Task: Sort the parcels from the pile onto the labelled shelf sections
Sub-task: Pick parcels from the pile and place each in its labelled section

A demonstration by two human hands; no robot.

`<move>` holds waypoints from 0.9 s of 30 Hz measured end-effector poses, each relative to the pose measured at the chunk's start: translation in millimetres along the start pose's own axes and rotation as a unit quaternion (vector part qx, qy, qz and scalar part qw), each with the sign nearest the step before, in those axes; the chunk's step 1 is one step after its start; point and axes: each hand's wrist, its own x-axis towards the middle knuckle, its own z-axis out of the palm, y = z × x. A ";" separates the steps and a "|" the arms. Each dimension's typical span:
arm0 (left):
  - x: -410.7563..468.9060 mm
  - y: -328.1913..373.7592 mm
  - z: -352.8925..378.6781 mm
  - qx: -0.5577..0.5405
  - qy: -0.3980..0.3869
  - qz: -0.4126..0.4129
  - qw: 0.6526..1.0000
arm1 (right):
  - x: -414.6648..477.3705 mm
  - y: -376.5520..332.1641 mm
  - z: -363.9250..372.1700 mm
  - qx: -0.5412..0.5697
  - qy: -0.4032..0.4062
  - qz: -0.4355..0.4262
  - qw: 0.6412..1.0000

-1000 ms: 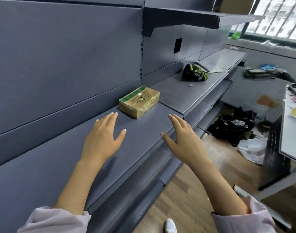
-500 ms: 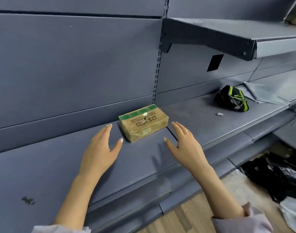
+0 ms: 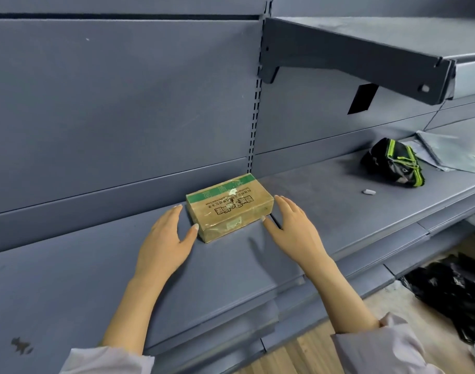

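A small brown cardboard parcel (image 3: 229, 207) with a green stripe and dark print lies flat on the grey metal shelf (image 3: 101, 265), close to the slotted upright. My left hand (image 3: 167, 238) is open just left of the parcel, its thumb tip at the box's near left corner. My right hand (image 3: 294, 228) is open at the parcel's right end, fingers straight and thumb tip at the near right corner. Neither hand grips the box.
A black pouch with green trim (image 3: 392, 162) and a grey flat mailer (image 3: 446, 151) lie further right on the shelf, with a small white scrap (image 3: 368, 192) nearby. An upper shelf (image 3: 366, 58) overhangs at right. Black bags (image 3: 452, 292) sit on the wooden floor.
Both hands have moved forward over the shelf and closed in on the two ends of the parcel. The view has swung left and nearer to the shelf.
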 end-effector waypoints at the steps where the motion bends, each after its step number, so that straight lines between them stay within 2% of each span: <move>1: 4.9 0.1 2.8 -0.005 -0.004 -0.004 1.000 | 3.9 1.0 0.4 0.001 -0.002 -0.001 1.000; 7: 35.2 3.1 20.1 -0.070 -0.030 -0.054 0.996 | 33.6 13.7 14.6 0.013 -0.010 0.027 1.000; 14: 56.6 3.2 35.6 -0.083 -0.032 -0.062 0.994 | 71.6 29.2 39.5 0.016 -0.051 0.075 0.996; 27: 71.0 -7.1 57.1 -0.130 -0.039 -0.112 0.984 | 101.9 36.4 54.1 0.145 -0.087 0.137 0.976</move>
